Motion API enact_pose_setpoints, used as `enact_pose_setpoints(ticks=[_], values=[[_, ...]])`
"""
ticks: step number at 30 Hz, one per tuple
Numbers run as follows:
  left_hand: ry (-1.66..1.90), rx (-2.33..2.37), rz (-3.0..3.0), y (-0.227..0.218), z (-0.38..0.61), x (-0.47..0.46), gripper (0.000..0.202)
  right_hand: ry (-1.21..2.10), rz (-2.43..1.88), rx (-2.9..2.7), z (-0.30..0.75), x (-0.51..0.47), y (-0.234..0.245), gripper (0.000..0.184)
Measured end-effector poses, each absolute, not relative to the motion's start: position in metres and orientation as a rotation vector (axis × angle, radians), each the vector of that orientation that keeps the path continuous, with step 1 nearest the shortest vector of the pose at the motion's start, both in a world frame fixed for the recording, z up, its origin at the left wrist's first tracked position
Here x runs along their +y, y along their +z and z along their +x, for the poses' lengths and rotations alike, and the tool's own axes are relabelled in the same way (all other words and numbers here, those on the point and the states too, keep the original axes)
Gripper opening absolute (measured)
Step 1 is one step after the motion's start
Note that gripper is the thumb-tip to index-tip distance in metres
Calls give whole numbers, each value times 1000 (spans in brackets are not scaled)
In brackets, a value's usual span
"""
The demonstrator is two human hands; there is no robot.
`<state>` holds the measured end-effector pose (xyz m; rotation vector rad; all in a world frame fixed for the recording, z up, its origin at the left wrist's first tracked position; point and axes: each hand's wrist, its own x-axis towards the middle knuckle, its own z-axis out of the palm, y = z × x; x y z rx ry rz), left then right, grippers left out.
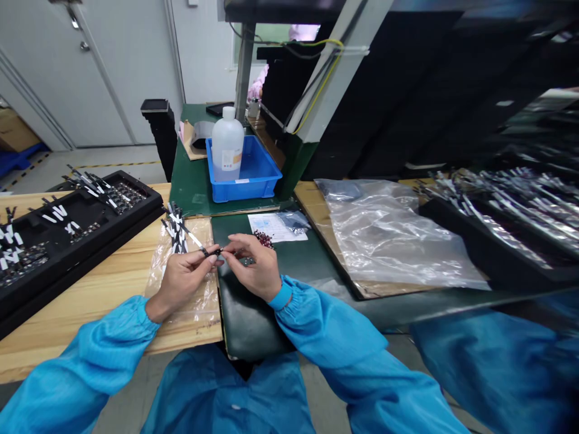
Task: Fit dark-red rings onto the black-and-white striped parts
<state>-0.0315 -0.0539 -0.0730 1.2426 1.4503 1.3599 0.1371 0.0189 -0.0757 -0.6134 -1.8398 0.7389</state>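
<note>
My left hand (183, 280) pinches the dark end of a thin flat flex cable (194, 240), whose white strip sticks up toward the back left. Close against that dark end, my right hand (256, 265) has thumb and forefinger pressed together; whatever lies between them is too small to make out. Behind my left hand, several similar black-and-white flex cables (176, 232) lie in a bunch on a clear plastic bag (205, 304). A heap of small dark red parts (263, 239) is just beyond my right hand, partly hidden by it, beside a printed paper (283, 227).
Black trays (113, 226) with more cables stand at left, others (479, 241) at right. A blue bin (246, 191) holds a white bottle (227, 144). A large plastic bag (398, 241) lies right of the green mat (253, 337). A slanted post (335, 72) rises behind. A blue-clothed person (488, 367) is at right.
</note>
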Motion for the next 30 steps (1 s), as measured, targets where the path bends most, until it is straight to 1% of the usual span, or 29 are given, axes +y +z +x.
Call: enact_pose_setpoints(ticks=[5, 12, 18, 21, 24, 30], values=[[1344, 1535, 1425, -72, -32, -55, 35, 758, -649, -1830, 137, 19, -76, 29], [1304, 1598, 1649, -76, -36, -57, 18, 622, -641, -1874, 138, 18, -75, 34], [1306, 1612, 1813, -73, -35, -58, 17, 515, -581, -1887, 138, 17, -76, 39], [1339, 1603, 1865, -71, -34, -59, 23, 466, -554, -1898, 138, 18, -76, 40], [1357, 1596, 1904, -71, -33, -59, 21, 408, -530, -1903, 138, 18, -77, 41], [1438, 1516, 1958, -78, -34, -58, 20, 330, -532, -1933, 138, 18, -79, 38]])
